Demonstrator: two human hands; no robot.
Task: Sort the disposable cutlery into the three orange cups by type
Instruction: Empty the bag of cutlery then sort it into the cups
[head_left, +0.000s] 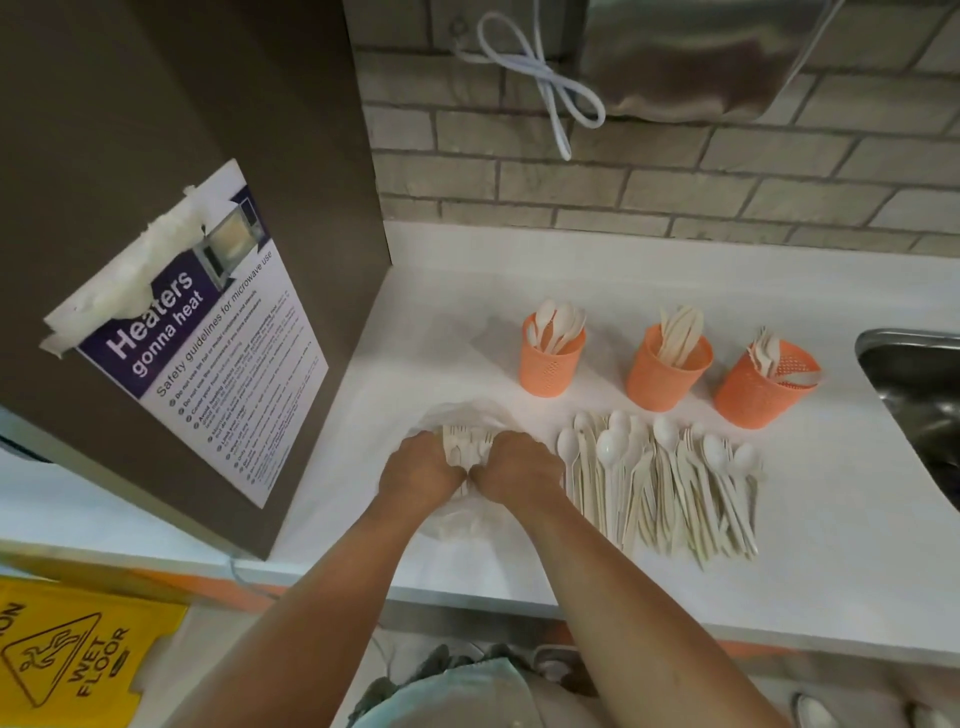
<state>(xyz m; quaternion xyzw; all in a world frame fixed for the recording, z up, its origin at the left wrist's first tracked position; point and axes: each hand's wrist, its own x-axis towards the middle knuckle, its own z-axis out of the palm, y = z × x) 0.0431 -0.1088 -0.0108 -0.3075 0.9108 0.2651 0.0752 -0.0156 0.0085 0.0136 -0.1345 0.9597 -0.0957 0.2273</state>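
Counter (675, 291): white, set against a brick wall (675, 171); all the cutlery and cups are carried on it.
Cabinet (182, 104): brown, standing at the counter's left edge; a microwave safety poster (208, 353) is taped to its side.
Sink (914, 374): steel, let into the counter's right edge, only partly seen.
Sign (67, 654): yellow, marked WET FLOOR, seen below the counter's front left corner.
Pile (660, 488): mixed pale spoons, forks and knives, laid side by side near the front edge, heads pointed toward the wall, just in front of the cups and just right of the hands.
Bag (452, 519): clear plastic, lying left of the pile near the front edge; a bundle of forks (467, 441) is seen inside it, tines toward the wall.
Left hand (418, 470): knuckles up, fingers curled down onto the bag; the bag is gripped.
Right hand (519, 470): held touching the left hand, fingers likewise curled on the bag; the bag is gripped.
Left cup (551, 366): orange, upright, mid-counter; spoons (558, 325) are stood in it.
Middle cup (665, 371): orange, upright, just right of the left cup; knives (680, 332) are stood in it.
Right cup (758, 395): orange, nearest the sink, seen tilted; what appear to be forks are held in it.
Cable (545, 73): white, looped, hung on the wall.
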